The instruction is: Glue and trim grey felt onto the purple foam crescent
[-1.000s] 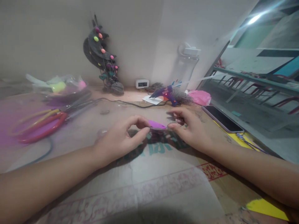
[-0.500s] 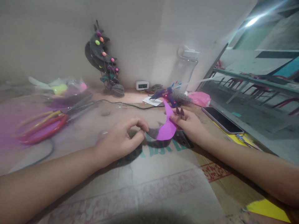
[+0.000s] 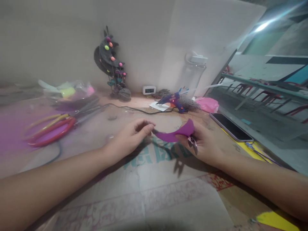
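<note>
A curved purple foam cut-out (image 3: 173, 134) hangs just above the table, held between both hands. My left hand (image 3: 130, 138) pinches its thin left tip with thumb and fingers closed. My right hand (image 3: 204, 142) grips the wider right end, and a small dark metal piece, perhaps small scissors (image 3: 192, 142), sticks out of that same hand. Both forearms rest low over a sheet of printed sacking (image 3: 154, 179) spread on the table.
A blue glue gun (image 3: 172, 100) with its black cord lies beyond my hands. A phone (image 3: 230, 126) lies to the right. Red and yellow rings (image 3: 49, 133) and a bag of bits (image 3: 68, 93) are at the left. A dark decorated ornament (image 3: 110, 64), a clock (image 3: 149, 90) and a jug (image 3: 193, 75) stand at the wall.
The purple cut-out, flat between both hands a second ago, was lifted upright by my right hand, then lowered; now my left hand pinches its tip again. The view shifted slightly.
</note>
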{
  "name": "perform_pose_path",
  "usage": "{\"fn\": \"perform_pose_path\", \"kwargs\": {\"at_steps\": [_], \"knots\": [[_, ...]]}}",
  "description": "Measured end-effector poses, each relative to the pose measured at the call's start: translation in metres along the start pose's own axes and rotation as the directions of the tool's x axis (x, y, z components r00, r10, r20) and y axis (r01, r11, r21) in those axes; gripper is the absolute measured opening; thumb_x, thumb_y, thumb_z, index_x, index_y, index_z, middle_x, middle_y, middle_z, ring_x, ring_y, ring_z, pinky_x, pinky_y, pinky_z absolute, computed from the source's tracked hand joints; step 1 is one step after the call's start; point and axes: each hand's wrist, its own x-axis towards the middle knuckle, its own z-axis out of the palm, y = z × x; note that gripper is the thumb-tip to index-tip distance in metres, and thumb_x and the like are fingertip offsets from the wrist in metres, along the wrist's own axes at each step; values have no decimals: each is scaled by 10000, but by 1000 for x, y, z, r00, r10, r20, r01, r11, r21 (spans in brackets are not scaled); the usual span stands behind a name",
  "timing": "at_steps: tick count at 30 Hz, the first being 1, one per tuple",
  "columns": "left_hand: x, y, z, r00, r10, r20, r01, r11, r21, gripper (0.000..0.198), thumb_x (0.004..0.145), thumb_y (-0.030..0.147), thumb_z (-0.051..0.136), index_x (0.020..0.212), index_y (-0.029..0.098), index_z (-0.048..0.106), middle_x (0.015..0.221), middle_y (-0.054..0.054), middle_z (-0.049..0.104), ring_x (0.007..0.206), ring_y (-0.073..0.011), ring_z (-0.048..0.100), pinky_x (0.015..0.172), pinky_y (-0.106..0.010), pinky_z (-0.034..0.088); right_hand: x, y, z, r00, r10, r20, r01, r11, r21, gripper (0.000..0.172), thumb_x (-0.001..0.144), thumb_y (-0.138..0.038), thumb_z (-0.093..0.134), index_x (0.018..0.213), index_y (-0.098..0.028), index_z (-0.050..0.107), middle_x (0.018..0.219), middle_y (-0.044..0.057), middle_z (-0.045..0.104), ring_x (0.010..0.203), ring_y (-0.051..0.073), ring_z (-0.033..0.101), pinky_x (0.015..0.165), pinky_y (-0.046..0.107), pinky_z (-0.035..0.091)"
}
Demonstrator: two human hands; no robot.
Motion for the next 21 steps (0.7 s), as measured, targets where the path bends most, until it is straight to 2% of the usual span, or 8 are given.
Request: {"fn": "perform_pose_path", "kwargs": {"at_steps": [4,7,8,11,13,15,17,21], "knots": [[-2,0,-2,1000,8,-30,-6,997,76,316,935,466,462,822,190,567,705,26,594,667,-140,569,631,-255,418,2,1,-2,999,50,-3,-50,995,83,299,906,-519,518,897,-226,579,712,10,594,606,149,555,553,269,455],[-3,-1,-2,999,21,-25,-19,996,89,296,945,446,452,812,198,544,652,42,575,610,-127,541,583,-243,397,10,3,-6,963,218,-161,-188,965,182,384,922,-579,440,876,-228,589,711,19,578,598,144,542,513,257,435],[-4,-1,-2,1000,26,-15,-24,996,86,285,948,442,449,833,202,549,650,43,584,604,-127,546,577,-241,398,13,5,-6,943,291,-162,-253,942,219,385,929,-565,437,879,-222,605,723,24,590,610,142,551,509,251,433],[-6,2,-2,998,58,14,-59,993,102,268,952,434,444,890,210,577,690,38,622,617,-132,578,585,-242,418,18,11,-2,903,419,96,-426,842,331,382,932,-518,459,990,-197,658,842,51,662,647,134,589,493,232,419],[-7,4,-2,996,90,18,-92,987,133,266,952,429,443,918,213,595,738,27,647,663,-143,607,619,-248,439,18,15,2,849,413,328,-517,775,364,434,932,-523,448,1135,-193,644,898,64,691,578,111,574,436,219,364],[-8,5,-3,993,118,11,-119,979,168,264,951,420,445,928,211,605,774,17,665,715,-157,624,657,-258,451,17,16,5,791,388,472,-573,741,350,465,929,-513,451,1227,-196,615,814,50,698,480,90,517,396,215,306],[-8,5,-3,991,130,8,-129,972,198,262,954,413,442,913,208,600,770,15,668,727,-161,621,673,-263,449,18,15,4,777,370,510,-574,749,330,401,894,-463,526,1138,-183,676,736,36,689,487,98,523,424,222,347],[-7,5,-3,989,140,35,-145,959,245,281,966,402,411,863,196,571,750,12,634,714,-158,589,667,-269,435,28,13,-8,806,392,443,-538,797,275,226,767,-378,673,798,-164,737,802,51,712,706,165,632,626,268,479]]}}
